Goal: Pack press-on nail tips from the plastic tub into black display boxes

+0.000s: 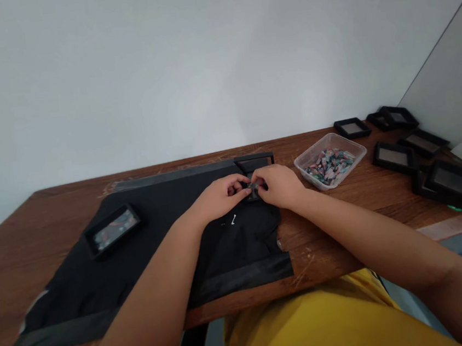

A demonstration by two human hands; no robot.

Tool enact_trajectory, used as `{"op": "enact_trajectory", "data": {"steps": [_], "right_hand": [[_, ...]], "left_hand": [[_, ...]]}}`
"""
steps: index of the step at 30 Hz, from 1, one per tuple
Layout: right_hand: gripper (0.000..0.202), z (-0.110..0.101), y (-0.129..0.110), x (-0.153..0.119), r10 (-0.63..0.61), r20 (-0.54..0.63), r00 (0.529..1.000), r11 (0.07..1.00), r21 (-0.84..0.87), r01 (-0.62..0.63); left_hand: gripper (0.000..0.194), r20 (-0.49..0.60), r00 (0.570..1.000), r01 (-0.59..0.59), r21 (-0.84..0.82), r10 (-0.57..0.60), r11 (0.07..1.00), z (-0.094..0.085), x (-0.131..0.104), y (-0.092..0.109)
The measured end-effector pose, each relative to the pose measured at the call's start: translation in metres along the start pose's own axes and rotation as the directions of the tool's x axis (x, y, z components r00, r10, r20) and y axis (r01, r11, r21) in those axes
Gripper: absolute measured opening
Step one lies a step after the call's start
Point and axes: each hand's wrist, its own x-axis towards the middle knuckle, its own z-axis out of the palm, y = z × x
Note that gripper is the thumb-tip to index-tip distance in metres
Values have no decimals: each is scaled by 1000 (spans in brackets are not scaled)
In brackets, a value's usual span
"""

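My left hand (226,196) and my right hand (278,185) meet over a small black box (253,156) on the black cloth (163,202). Thumbs and fingertips of both hands are pinched close together. Something small and greyish (252,188) shows between them; its kind is too small to tell. Most of the box lies hidden behind my hands, with its back rim showing above them. A few white scraps (233,220) are on the cloth just below my left hand.
To the right stands a clear plastic tub (306,175) holding many small colourful pieces. Several black window-lidded boxes (394,157) are spread and stacked at the far right. Another black box (113,229), its window showing colourful contents, rests on the cloth at left. A wall (162,70) rises behind the wooden table (328,234).
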Motion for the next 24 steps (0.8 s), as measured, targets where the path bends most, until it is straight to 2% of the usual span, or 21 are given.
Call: {"op": "enact_trajectory", "data": {"steps": [10, 24], "right_hand": [[12, -3, -4, -2, -44, 37, 998, 998, -39, 45], [12, -3, -2, -1, 16, 27, 999, 996, -89, -14]], "left_hand": [[42, 8, 1000, -4, 2, 4, 1000, -1, 0, 2], [42, -2, 1000, 7, -2, -7, 1000, 1, 1, -2]]}}
